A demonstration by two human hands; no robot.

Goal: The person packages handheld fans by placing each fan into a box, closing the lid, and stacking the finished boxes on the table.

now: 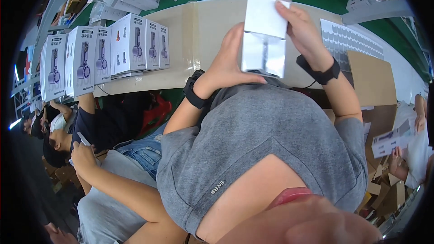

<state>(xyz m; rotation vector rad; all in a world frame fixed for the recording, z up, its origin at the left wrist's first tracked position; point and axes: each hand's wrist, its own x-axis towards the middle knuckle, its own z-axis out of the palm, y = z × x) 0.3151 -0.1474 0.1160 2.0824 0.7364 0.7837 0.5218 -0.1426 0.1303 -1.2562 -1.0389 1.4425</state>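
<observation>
The white box (265, 20) is held between both hands, over the table (212, 22). Its left side is clasped by the left hand (228, 58), with thumb beneath; its upper right edge is pinched by the right hand (307, 29). Printed boxes (128, 45) are lined up leftward; a cardboard carton (370, 77) is seen rightward.

White box (263, 20), black wrist straps (331, 73), grey shirt (266, 131)

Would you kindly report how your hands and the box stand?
Left hand holding white box, lower left. Right hand gripping upper right edge. Printed boxes apart, to the left, not in the way.
</observation>
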